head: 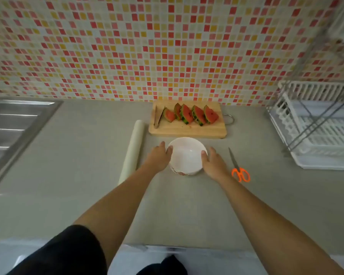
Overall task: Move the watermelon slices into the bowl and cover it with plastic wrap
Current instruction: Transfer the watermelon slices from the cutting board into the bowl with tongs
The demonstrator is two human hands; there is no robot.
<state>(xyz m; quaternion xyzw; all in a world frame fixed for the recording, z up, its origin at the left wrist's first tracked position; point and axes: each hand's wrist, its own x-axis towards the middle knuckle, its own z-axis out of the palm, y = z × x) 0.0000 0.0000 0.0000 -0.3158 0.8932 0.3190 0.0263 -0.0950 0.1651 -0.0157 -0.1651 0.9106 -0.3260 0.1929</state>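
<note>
An empty white bowl (187, 155) stands on the grey counter. My left hand (160, 158) grips its left rim and my right hand (213, 162) grips its right rim. Behind the bowl, several watermelon slices (193, 115) with green rind stand in a row on a wooden cutting board (187, 131). Metal tongs (158, 118) lie at the board's left end. A roll of plastic wrap (131, 150) lies to the left of the bowl, pointing away from me.
Orange-handled scissors (239, 167) lie right of the bowl. A white dish rack (318, 132) fills the right side and a steel sink (14, 128) the left. A mosaic tile wall (147, 46) backs the counter (87, 205).
</note>
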